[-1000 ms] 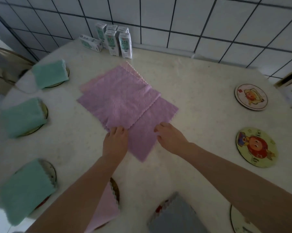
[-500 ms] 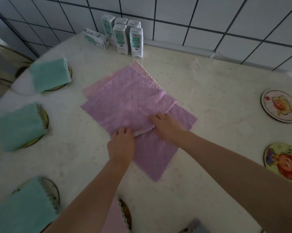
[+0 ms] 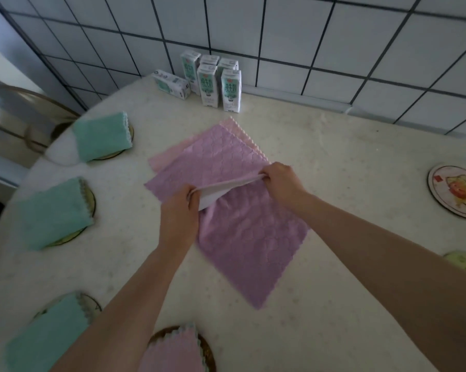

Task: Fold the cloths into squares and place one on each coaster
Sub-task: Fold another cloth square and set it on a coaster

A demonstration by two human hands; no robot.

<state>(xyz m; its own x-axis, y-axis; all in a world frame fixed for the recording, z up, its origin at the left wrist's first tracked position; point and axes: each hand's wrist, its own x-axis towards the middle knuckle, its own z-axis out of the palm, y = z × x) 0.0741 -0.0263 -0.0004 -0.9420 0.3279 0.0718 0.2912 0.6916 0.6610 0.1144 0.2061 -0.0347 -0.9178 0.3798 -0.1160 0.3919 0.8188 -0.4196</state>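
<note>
- My left hand [image 3: 178, 210] pinches the near corner of the top purple cloth [image 3: 210, 162], lifted so its pale underside shows.
- My right hand [image 3: 281, 181] grips the same raised edge further right.
- A second purple cloth [image 3: 253, 245] lies flat beneath, mid-table [image 3: 333, 183].
- Three folded green cloths [image 3: 52, 213] sit on coasters at left; a folded pink one [image 3: 170, 353] lies near.
- Bare coasters [image 3: 455, 190] wait at right.
- Milk cartons [image 3: 230, 89] stand far, by the wall.
</note>
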